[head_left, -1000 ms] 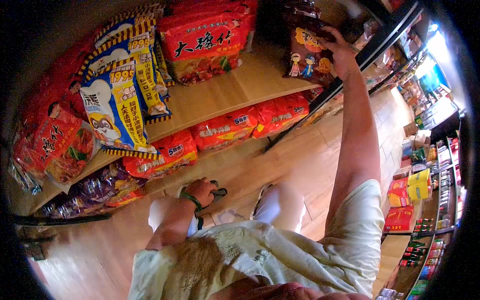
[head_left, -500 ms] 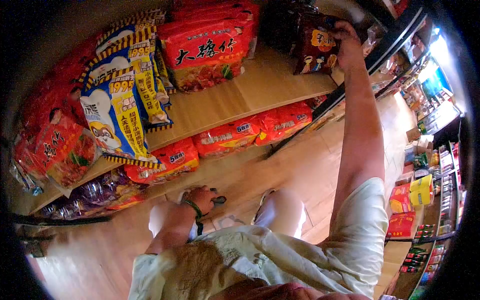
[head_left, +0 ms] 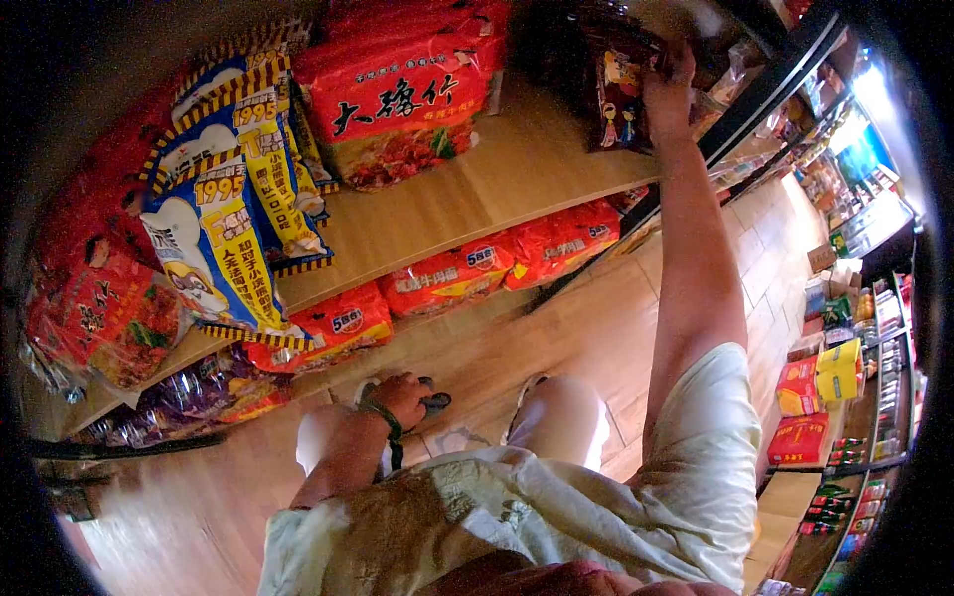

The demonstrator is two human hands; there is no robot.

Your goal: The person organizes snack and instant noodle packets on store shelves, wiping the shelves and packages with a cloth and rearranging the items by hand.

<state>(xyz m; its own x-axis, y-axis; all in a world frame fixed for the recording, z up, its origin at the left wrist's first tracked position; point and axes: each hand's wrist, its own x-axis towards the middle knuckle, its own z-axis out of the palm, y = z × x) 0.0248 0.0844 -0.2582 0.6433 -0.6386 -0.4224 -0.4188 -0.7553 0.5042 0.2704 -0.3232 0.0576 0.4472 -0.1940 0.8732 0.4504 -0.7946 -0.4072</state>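
Right hand (head_left: 673,84) grasps the side edge of the brown snack packet (head_left: 614,104) at the wooden shelf (head_left: 527,169); left hand (head_left: 399,400) grip state cannot be told

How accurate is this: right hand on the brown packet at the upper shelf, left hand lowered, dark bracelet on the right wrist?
Not quite: the dark bracelet is on the left wrist, not the right, as the head view shows. The rest stands: the right hand is on the brown packet at the upper shelf, and the left hand is lowered.
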